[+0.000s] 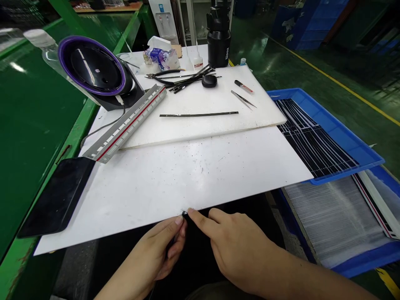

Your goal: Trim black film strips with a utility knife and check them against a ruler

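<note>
Both my hands are at the near edge of the white board (pixel 175 179). My left hand (pixel 159 250) is closed in a pinch on a small dark piece (pixel 184 214) at the board's edge. My right hand (pixel 234 246) meets it there, index fingertip touching the same small dark piece, fingers curled together. What the piece is I cannot make out. A long thin black strip (pixel 198 114) lies alone on the raised white slab (pixel 203 121) farther back.
A grey ruler-like rail (pixel 128 123) with a red stripe lies at the left, beside a round purple-rimmed lamp (pixel 93 66). Pliers, black strips, tweezers (pixel 243 100), glue bottles and a black flask (pixel 218 37) stand at the back. A blue tray (pixel 325 133) of black strips sits on the right. A dark phone (pixel 56 200) lies at the left.
</note>
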The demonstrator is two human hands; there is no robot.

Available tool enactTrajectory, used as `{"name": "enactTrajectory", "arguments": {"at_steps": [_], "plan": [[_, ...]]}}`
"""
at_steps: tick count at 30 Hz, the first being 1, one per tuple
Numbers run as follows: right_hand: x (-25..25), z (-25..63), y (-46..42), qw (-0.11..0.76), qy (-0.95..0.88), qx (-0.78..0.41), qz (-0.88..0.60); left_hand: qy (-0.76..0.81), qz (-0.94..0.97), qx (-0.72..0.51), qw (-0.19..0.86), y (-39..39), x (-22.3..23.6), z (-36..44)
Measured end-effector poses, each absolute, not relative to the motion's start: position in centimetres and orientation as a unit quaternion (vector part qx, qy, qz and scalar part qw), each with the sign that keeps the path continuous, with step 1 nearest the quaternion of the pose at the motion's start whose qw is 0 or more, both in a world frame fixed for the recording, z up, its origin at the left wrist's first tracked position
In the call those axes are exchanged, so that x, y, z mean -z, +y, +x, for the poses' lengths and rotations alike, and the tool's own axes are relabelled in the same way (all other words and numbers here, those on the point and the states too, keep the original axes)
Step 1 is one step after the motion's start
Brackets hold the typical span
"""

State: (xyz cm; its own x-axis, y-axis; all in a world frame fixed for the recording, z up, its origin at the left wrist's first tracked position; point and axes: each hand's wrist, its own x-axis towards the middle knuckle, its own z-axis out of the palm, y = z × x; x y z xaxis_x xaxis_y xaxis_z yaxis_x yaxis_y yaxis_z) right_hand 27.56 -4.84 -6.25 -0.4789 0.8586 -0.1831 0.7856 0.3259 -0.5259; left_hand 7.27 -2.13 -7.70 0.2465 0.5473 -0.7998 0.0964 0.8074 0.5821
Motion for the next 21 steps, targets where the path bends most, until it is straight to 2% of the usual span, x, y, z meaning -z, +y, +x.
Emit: {"name": "enactTrajectory", "arguments": {"at_steps": [11,21], "plan": [[6.6,27.5,-4.6,0.07,-0.818,-0.272,-0.502,0.597,0.274,-0.148,0.739,-2.1,7.7,7.3],[5.5,26.9,-5.0,-0.001,-0.829,-0.206,-0.52,0.594,0.28,-0.153,0.738,-2.0,7.5,7.1]]}}
